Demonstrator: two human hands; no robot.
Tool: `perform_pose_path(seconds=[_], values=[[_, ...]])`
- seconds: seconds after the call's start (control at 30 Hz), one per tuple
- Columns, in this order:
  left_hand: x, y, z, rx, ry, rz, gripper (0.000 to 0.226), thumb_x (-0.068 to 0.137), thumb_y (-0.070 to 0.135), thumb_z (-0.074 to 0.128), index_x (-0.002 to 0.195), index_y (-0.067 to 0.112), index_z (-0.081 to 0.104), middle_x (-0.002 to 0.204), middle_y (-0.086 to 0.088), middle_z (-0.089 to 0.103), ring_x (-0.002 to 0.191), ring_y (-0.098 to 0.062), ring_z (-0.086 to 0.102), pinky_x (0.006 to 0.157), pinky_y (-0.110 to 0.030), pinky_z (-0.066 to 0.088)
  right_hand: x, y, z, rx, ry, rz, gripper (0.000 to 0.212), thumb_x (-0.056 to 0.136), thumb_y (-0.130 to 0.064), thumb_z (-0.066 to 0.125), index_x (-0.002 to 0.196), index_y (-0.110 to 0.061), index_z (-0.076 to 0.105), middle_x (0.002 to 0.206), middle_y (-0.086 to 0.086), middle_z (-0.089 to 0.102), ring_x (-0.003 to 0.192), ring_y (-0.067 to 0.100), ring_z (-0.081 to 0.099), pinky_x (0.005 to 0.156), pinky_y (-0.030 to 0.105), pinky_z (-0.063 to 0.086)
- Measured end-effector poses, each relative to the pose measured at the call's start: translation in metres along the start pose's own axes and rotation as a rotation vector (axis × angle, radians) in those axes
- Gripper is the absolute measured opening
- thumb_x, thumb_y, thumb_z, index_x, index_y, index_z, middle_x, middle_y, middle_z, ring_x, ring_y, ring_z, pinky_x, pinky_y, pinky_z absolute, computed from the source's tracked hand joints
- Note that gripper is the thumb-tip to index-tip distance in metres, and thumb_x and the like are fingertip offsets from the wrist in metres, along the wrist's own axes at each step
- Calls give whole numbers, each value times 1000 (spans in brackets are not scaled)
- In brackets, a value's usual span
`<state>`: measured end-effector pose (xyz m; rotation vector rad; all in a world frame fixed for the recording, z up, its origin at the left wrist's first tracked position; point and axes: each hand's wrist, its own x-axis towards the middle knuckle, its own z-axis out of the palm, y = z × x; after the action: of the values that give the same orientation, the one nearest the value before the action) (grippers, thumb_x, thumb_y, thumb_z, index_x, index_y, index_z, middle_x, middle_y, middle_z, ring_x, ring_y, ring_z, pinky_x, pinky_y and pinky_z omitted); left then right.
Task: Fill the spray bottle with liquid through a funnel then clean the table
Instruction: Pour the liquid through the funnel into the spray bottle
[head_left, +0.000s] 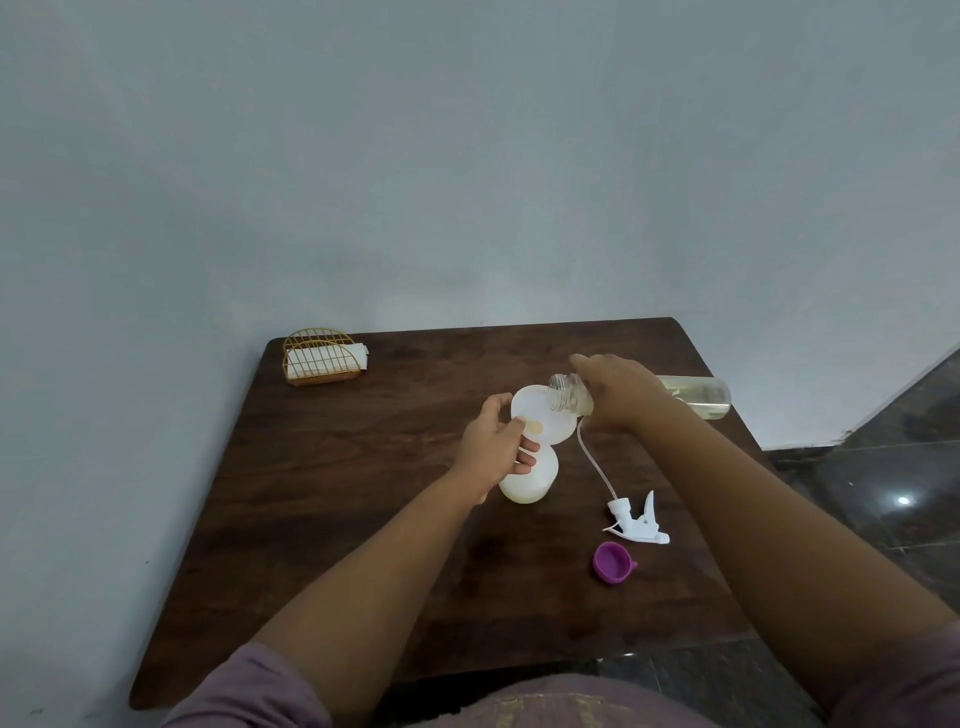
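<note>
Head view, nearest first: two bare forearms with mauve sleeves at the elbows reach out over a dark brown wooden surface (322, 519). Toward 5 o'clock on it sits a small purple plastic cap (613, 563), open side up. Just beyond that, at about 4 o'clock, lies a white plastic trigger spray head (638, 525) on its side, and its thin clear dip tube (592, 457) curves away toward 12 o'clock.

Near the middle of the surface stands a squat white translucent plastic spray bottle (530, 480), upright. A wide white plastic funnel (543, 421) sits over it, with a pale yellowish spot showing at its centre. The left hand (498, 441) holds the funnel by its near rim, fingers curled round the edge.

Just past the funnel, at 1 o'clock, the right hand (615, 389) wraps around a clear plastic bottle of pale yellow liquid (696, 397). This bottle is tipped almost level, its threaded uncapped mouth hanging over the far rim of the funnel and its base pointing toward 3 o'clock. Whether liquid is running out cannot be told.

Farthest off, at 10 o'clock near the surface's back corner, stands a gold wire napkin holder (321, 356) with white folded napkins (332, 357) inside, against a pale grey wall (467, 156).
</note>
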<state>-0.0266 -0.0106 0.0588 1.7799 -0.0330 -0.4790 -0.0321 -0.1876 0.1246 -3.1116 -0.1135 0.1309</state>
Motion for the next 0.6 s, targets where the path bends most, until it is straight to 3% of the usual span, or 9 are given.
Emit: perform_pose_path(seconds=[0.6], values=[[3, -3, -5, 4, 15, 16, 36, 101, 17, 48, 136, 26, 44, 90, -7, 71, 72, -20, 70, 67, -29, 61, 10, 1, 3, 5, 15, -16, 45, 67, -23, 78, 95, -17, 43, 87, -3, 50, 81, 21, 52, 65, 29, 37]])
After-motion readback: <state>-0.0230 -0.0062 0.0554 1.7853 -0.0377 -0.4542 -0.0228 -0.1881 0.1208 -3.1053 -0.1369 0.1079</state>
